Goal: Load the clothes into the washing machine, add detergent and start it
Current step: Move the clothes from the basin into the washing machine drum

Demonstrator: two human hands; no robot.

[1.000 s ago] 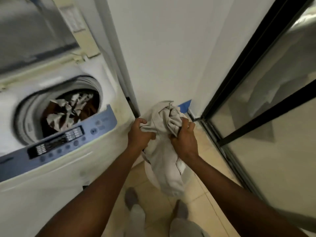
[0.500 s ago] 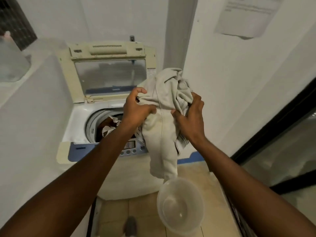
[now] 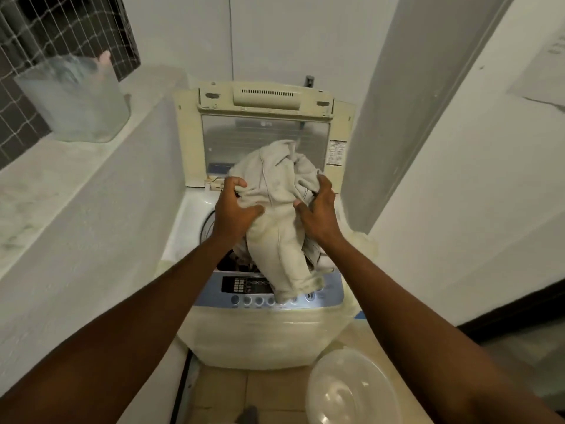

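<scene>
While my left hand [image 3: 234,209] and right hand [image 3: 319,213] grip a crumpled cream garment [image 3: 275,185], it hangs over the white washing machine [image 3: 263,338].

A clear plastic tub [image 3: 76,99] stands on the counter [image 3: 61,185] well up and left of the left hand [image 3: 235,206]; a translucent basin [image 3: 354,390] lies on the tiled floor [image 3: 223,393] below the right hand [image 3: 321,212]; a paper notice [image 3: 547,75] hangs far to its right.

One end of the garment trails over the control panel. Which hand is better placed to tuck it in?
Right, likely: the right hand grips the beige garment on the side where its end drapes the control panel; the left hand holds the other side.
</scene>
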